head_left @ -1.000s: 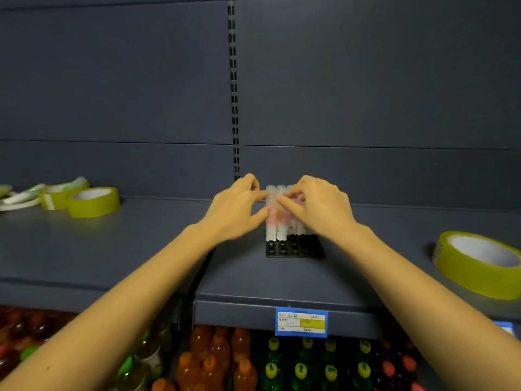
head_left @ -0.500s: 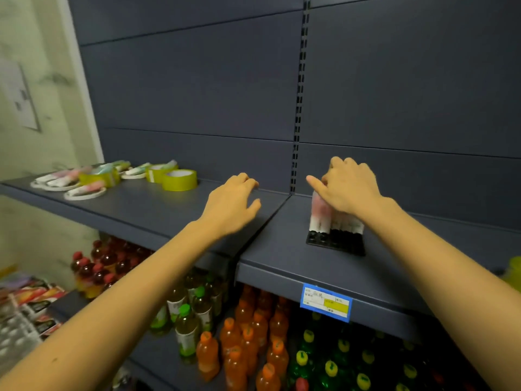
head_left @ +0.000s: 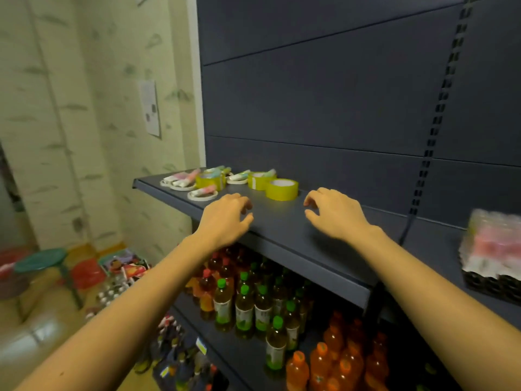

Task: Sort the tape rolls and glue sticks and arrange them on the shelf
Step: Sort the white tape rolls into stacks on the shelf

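The left grip (head_left: 225, 218) is empty, its fingers loosely curled over the front of the dark shelf (head_left: 284, 235). I cannot tell whether it touches the shelf. The right grip (head_left: 335, 214), near it on the right, is empty too, with its fingers relaxed and bent. Just beyond the gap between them stands a yellow tape roll (head_left: 282, 189), with a second yellow roll (head_left: 258, 180) just behind it. Beyond the left grip a pink glue stick (head_left: 207, 189) lies across a flat white tape ring (head_left: 203, 196), with more of the same farther back. Well to the right of the right grip, a wrapped bundle of glue sticks (head_left: 492, 244) stands in a black tray (head_left: 493, 287). Below both grips, drink bottles (head_left: 253, 303) fill a lower shelf.
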Motion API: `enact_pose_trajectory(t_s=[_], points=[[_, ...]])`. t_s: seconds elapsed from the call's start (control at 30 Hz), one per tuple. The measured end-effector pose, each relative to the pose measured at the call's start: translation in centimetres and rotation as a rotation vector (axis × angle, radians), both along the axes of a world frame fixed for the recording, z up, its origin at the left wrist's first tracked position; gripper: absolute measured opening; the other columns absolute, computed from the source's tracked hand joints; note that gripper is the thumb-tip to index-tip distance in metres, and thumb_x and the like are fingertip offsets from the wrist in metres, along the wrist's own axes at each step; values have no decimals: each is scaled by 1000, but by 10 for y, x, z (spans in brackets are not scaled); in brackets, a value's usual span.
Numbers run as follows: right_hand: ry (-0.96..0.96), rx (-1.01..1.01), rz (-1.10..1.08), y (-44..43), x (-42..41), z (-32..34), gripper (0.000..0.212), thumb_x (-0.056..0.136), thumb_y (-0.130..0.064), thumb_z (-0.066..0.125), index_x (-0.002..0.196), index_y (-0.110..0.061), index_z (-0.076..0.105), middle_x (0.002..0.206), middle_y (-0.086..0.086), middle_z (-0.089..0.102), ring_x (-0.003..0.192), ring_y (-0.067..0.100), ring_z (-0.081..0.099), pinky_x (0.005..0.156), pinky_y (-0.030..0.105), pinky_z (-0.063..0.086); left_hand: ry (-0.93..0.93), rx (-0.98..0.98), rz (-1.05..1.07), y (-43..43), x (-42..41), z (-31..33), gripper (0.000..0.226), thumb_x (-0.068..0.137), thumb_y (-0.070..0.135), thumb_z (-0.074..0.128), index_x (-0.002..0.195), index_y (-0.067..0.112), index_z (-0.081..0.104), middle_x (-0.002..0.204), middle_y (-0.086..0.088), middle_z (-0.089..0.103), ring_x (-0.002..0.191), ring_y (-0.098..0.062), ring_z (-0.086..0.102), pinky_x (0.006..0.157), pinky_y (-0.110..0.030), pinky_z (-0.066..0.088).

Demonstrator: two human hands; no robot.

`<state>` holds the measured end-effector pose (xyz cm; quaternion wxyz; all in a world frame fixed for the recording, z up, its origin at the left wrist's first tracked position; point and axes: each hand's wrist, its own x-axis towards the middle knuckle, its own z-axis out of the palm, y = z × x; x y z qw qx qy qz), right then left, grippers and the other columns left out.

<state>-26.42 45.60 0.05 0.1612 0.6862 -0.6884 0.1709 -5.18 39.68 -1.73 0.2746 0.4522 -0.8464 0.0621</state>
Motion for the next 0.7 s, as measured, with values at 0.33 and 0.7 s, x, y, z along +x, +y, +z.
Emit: enact_pose_trajectory(t_s=[0.33, 0.7], points=[[-124, 39, -43, -115, 102, -13, 19, 92, -31, 48, 105, -26, 62, 112, -3, 63, 104, 22, 57, 68, 28, 36, -11, -18, 47, -104, 124, -1, 23, 90, 29, 49, 104, 17, 63, 108, -3, 63, 102, -24, 58, 74, -34, 45], [-619, 189, -30, -213, 157, -22, 19, 89, -44, 55, 87, -26, 60, 104, 7, 69, 98, 29, 64, 92, 42, 50, 27, 9, 16, -190, 167, -17, 24, 91, 33, 49, 100, 18, 66, 103, 0, 66, 95, -19, 58, 72, -32, 47]])
